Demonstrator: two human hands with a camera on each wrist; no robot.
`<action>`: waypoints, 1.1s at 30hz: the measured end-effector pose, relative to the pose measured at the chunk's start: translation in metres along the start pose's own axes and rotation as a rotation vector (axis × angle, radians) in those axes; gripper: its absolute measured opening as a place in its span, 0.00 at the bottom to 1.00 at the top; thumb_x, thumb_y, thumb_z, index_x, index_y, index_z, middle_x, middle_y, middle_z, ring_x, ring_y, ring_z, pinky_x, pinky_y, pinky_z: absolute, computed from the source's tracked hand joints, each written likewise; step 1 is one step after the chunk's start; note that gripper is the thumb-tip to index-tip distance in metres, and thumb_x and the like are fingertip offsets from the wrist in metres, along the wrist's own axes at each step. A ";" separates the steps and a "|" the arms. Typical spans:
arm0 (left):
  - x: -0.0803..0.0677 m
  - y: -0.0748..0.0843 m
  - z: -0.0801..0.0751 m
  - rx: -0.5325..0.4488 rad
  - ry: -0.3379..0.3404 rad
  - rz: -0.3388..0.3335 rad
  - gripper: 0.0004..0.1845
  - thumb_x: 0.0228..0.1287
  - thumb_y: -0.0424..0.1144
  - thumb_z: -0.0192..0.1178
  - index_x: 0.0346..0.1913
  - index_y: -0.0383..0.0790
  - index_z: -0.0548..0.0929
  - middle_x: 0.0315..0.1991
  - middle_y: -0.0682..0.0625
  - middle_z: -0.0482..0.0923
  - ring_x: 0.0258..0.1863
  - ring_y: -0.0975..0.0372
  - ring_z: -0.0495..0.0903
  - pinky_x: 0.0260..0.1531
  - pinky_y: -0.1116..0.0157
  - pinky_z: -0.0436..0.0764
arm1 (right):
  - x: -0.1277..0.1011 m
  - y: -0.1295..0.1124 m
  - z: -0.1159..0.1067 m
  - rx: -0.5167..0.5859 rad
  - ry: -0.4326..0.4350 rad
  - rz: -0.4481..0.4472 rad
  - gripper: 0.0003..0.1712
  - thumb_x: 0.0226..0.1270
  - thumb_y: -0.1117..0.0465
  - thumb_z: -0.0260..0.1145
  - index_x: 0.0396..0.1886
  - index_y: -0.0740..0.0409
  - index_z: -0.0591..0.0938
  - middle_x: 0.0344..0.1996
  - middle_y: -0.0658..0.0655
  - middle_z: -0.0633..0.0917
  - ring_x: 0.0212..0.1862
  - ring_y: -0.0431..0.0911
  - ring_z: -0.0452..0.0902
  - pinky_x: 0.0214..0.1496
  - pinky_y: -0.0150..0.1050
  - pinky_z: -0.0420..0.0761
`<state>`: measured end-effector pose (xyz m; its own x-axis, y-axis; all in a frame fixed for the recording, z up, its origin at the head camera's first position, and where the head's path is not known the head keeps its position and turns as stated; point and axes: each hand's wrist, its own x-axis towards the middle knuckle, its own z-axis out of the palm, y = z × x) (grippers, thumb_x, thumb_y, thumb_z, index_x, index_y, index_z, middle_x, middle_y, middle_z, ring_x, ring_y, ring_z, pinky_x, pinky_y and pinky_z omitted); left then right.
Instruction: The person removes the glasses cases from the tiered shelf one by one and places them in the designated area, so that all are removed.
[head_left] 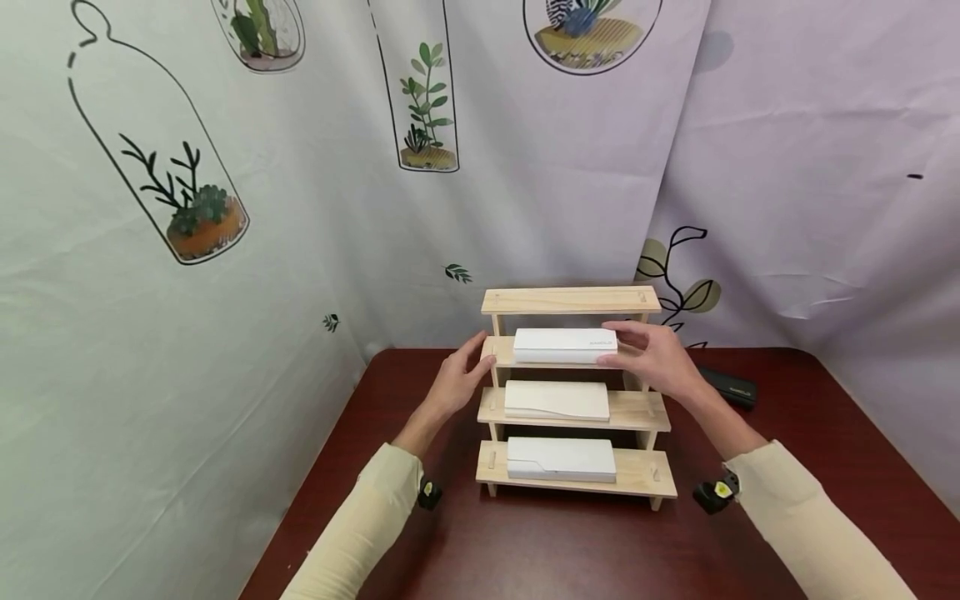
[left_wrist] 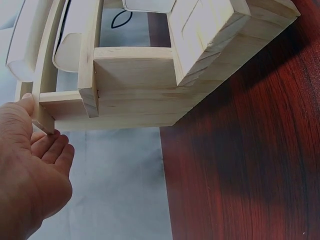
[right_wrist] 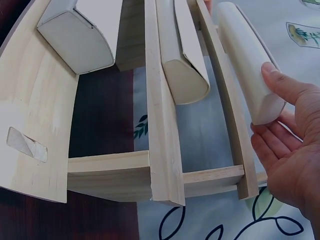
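Nearest you, on the dark red table (head_left: 570, 542), stands a stepped wooden rack (head_left: 573, 412) with four tiers. Its lowest tier holds a white case (head_left: 561, 459), and the tier above holds a second white case (head_left: 557, 401). On the third tier lies the top white case (head_left: 566, 345), lengthwise along the shelf. Your right hand (head_left: 654, 358) grasps that case at its right end: the right wrist view shows the thumb (right_wrist: 280, 82) laid on the rounded end and the fingers (right_wrist: 272, 150) curled loosely beneath it. Your left hand (head_left: 459, 382) is released, fingers fairly straight, with the thumb tip (left_wrist: 27, 102) touching the rack's left end at the third tier. The highest tier is bare wood. Farther right, behind your right hand, a black case (head_left: 727, 386) lies on the table. Behind everything hangs a cloth backdrop (head_left: 225, 208) printed with plants in glass jars.
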<state>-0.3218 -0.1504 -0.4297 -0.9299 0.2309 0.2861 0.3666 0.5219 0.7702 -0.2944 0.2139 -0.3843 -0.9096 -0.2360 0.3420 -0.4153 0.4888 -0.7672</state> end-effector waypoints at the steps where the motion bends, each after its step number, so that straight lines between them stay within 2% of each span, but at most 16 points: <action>1: 0.000 0.000 0.000 0.002 0.000 0.000 0.33 0.83 0.48 0.59 0.84 0.46 0.64 0.81 0.47 0.64 0.81 0.53 0.60 0.77 0.48 0.63 | 0.000 0.000 -0.001 0.004 0.002 0.002 0.39 0.63 0.52 0.83 0.71 0.62 0.81 0.68 0.70 0.80 0.69 0.66 0.76 0.62 0.60 0.81; 11: 0.001 -0.001 0.001 0.011 0.001 0.003 0.33 0.83 0.48 0.59 0.84 0.46 0.64 0.81 0.47 0.65 0.81 0.53 0.61 0.77 0.47 0.63 | -0.007 0.001 -0.011 0.012 0.021 0.007 0.40 0.64 0.51 0.83 0.71 0.61 0.81 0.69 0.68 0.80 0.71 0.65 0.75 0.61 0.58 0.81; 15: 0.000 0.000 0.000 0.014 0.000 0.004 0.34 0.83 0.48 0.59 0.84 0.45 0.64 0.81 0.47 0.64 0.81 0.52 0.61 0.77 0.47 0.63 | -0.011 -0.002 -0.017 -0.006 0.035 -0.001 0.39 0.63 0.50 0.83 0.71 0.59 0.82 0.68 0.66 0.81 0.70 0.64 0.76 0.57 0.37 0.84; 17: 0.000 0.001 0.000 0.013 0.003 0.005 0.34 0.83 0.47 0.59 0.84 0.45 0.64 0.81 0.47 0.64 0.81 0.52 0.61 0.77 0.47 0.63 | -0.013 -0.003 -0.020 -0.001 0.042 -0.013 0.38 0.64 0.51 0.83 0.70 0.59 0.82 0.67 0.66 0.82 0.70 0.64 0.76 0.52 0.26 0.81; 19: 0.000 0.002 0.000 0.019 0.005 0.004 0.34 0.83 0.47 0.59 0.84 0.45 0.64 0.81 0.47 0.64 0.81 0.52 0.61 0.77 0.47 0.63 | -0.014 -0.004 -0.023 0.005 0.054 -0.027 0.38 0.64 0.52 0.83 0.70 0.60 0.82 0.66 0.66 0.83 0.69 0.64 0.77 0.48 0.21 0.78; 27: 0.000 0.003 0.000 0.028 -0.002 -0.011 0.34 0.83 0.48 0.59 0.84 0.46 0.64 0.81 0.47 0.63 0.81 0.52 0.61 0.77 0.48 0.63 | -0.021 -0.004 -0.035 -0.025 0.098 -0.041 0.35 0.63 0.55 0.83 0.68 0.59 0.84 0.62 0.64 0.85 0.65 0.60 0.81 0.47 0.21 0.79; 33: 0.000 0.003 0.000 0.029 0.000 -0.012 0.34 0.83 0.48 0.59 0.84 0.46 0.64 0.81 0.47 0.64 0.81 0.53 0.61 0.77 0.49 0.63 | -0.027 0.000 -0.042 -0.036 0.099 -0.018 0.34 0.64 0.52 0.82 0.68 0.57 0.84 0.64 0.65 0.84 0.66 0.64 0.79 0.48 0.19 0.77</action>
<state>-0.3202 -0.1487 -0.4273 -0.9342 0.2244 0.2775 0.3564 0.5485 0.7564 -0.2709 0.2559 -0.3707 -0.8979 -0.1617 0.4095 -0.4307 0.5154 -0.7409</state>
